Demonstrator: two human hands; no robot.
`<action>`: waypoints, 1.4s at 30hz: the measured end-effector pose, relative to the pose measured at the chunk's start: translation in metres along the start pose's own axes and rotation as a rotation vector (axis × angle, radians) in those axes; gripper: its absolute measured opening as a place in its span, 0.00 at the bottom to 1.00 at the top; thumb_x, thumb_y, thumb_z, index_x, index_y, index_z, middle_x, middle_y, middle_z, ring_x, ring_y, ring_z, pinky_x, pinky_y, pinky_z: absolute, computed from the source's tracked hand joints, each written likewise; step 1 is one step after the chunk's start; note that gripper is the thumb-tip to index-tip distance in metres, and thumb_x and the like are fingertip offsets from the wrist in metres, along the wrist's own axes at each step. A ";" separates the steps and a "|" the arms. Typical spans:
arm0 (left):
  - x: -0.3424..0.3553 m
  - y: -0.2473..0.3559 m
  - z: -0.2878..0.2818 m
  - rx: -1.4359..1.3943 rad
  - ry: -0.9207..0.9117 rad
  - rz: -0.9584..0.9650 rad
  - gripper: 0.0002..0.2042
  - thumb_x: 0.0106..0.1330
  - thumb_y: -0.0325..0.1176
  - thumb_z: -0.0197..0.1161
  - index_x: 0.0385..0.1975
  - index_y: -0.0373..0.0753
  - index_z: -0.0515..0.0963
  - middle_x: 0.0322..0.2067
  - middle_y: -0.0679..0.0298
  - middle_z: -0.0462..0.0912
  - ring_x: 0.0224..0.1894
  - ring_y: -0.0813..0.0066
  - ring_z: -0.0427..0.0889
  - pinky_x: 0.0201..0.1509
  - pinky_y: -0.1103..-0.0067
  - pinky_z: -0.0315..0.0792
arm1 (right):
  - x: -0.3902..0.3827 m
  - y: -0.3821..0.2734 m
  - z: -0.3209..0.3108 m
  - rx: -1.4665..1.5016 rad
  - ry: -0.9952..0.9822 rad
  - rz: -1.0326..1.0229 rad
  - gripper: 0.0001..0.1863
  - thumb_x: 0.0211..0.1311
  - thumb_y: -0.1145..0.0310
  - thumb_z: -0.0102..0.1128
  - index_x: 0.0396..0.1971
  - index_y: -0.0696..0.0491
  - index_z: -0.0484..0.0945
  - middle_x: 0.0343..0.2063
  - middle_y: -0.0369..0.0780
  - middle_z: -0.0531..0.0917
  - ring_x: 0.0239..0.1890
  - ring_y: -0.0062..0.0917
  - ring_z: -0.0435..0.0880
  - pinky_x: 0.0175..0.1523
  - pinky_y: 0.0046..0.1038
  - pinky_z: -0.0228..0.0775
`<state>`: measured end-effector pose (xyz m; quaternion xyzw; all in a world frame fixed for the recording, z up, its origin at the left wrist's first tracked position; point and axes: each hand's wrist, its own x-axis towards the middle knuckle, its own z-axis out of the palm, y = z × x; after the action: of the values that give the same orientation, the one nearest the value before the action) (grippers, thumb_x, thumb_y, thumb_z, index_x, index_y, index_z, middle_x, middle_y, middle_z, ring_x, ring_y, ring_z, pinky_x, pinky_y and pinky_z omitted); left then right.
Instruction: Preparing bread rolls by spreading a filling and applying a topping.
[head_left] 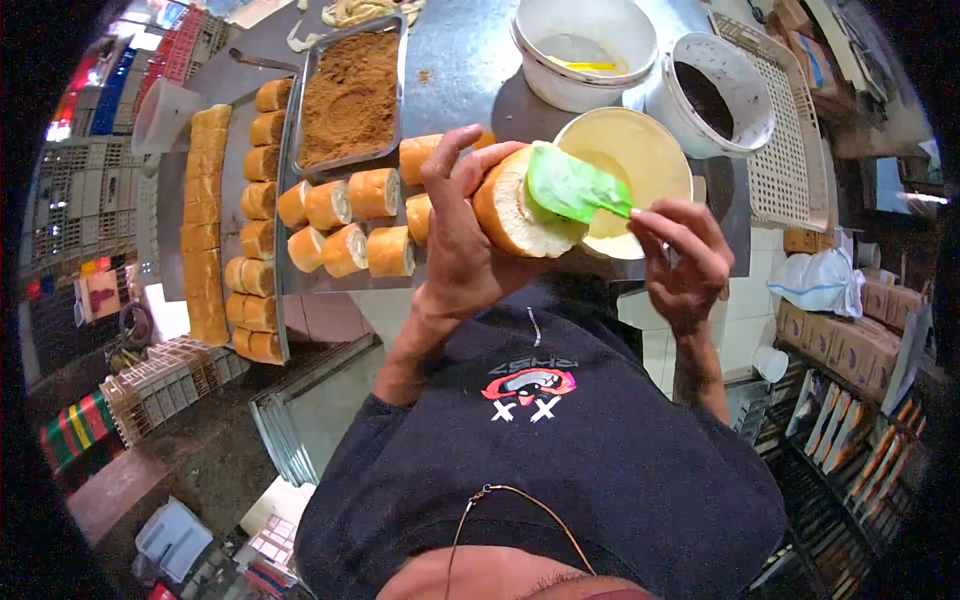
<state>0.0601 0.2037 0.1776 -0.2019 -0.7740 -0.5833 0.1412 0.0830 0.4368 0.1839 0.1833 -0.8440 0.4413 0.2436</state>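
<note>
A person's left hand (462, 222) holds a thick piece of bread (508, 212) above the near edge of a metal surface (455, 85), its fingers wrapped around the crust. The bread's long axis runs roughly left to right, with the broad cut face turned right and slightly toward the wearer. The right hand (690, 262) pinches a green spatula (568, 184) between its fingers; the spatula slants from upper left, where its blade lies against the cut face, down to the right. The blade covers much of that face, the left hand hides the bread's far end, and most of the spatula's handle is lost inside the right hand. Whether any filling lies beneath the blade is impossible to tell. The bread is rounded, with golden-brown crust and pale crumb; the blade looks smeared with something whitish. Behind them, a round cream-coloured tub (662, 160) is partly covered by the spatula and right hand.
</note>
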 end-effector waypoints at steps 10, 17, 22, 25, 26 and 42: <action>0.000 -0.007 -0.007 0.135 0.114 0.089 0.53 0.44 0.30 0.83 0.66 0.40 0.46 0.55 0.45 0.74 0.53 0.53 0.80 0.59 0.64 0.73 | -0.017 -0.013 0.002 0.292 -0.100 0.206 0.15 0.49 0.85 0.70 0.39 0.57 0.87 0.35 0.41 0.86 0.37 0.24 0.86 0.43 0.25 0.79; -0.007 -0.019 -0.008 0.262 0.316 -0.020 0.52 0.44 0.30 0.82 0.65 0.37 0.49 0.55 0.45 0.73 0.54 0.54 0.78 0.61 0.65 0.71 | -0.016 -0.027 0.012 0.295 -0.302 0.180 0.16 0.48 0.90 0.66 0.37 0.58 0.87 0.36 0.41 0.84 0.37 0.25 0.84 0.43 0.24 0.77; -0.022 -0.022 -0.034 0.136 0.261 -0.192 0.52 0.39 0.27 0.84 0.64 0.36 0.53 0.57 0.55 0.71 0.60 0.65 0.74 0.65 0.71 0.69 | 0.003 0.002 -0.031 0.240 -0.123 0.376 0.15 0.52 0.90 0.59 0.40 0.60 0.83 0.38 0.39 0.84 0.39 0.23 0.84 0.44 0.22 0.79; -0.051 -0.032 -0.048 -0.496 0.337 -0.712 0.35 0.54 0.27 0.75 0.63 0.30 0.67 0.57 0.53 0.76 0.60 0.65 0.76 0.65 0.71 0.71 | 0.042 0.022 -0.039 -0.221 -0.186 0.315 0.08 0.61 0.78 0.64 0.41 0.59 0.83 0.33 0.39 0.86 0.32 0.22 0.83 0.38 0.24 0.76; -0.052 -0.034 -0.047 -0.699 0.325 -0.699 0.32 0.58 0.28 0.71 0.63 0.29 0.67 0.57 0.52 0.77 0.60 0.63 0.77 0.65 0.70 0.71 | 0.047 0.037 -0.037 -0.325 -0.273 0.246 0.08 0.61 0.74 0.65 0.40 0.58 0.83 0.33 0.44 0.86 0.33 0.32 0.86 0.39 0.30 0.77; -0.064 -0.046 -0.038 -1.284 0.400 -0.802 0.35 0.65 0.39 0.65 0.69 0.31 0.59 0.64 0.43 0.68 0.66 0.51 0.70 0.71 0.60 0.66 | 0.070 0.123 0.075 -0.380 -1.329 0.051 0.10 0.48 0.69 0.65 0.31 0.58 0.86 0.27 0.47 0.87 0.29 0.42 0.87 0.32 0.41 0.78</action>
<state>0.0939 0.1472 0.1199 0.1596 -0.2587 -0.9486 -0.0879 -0.0575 0.4349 0.1069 0.3491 -0.8810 0.0853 -0.3077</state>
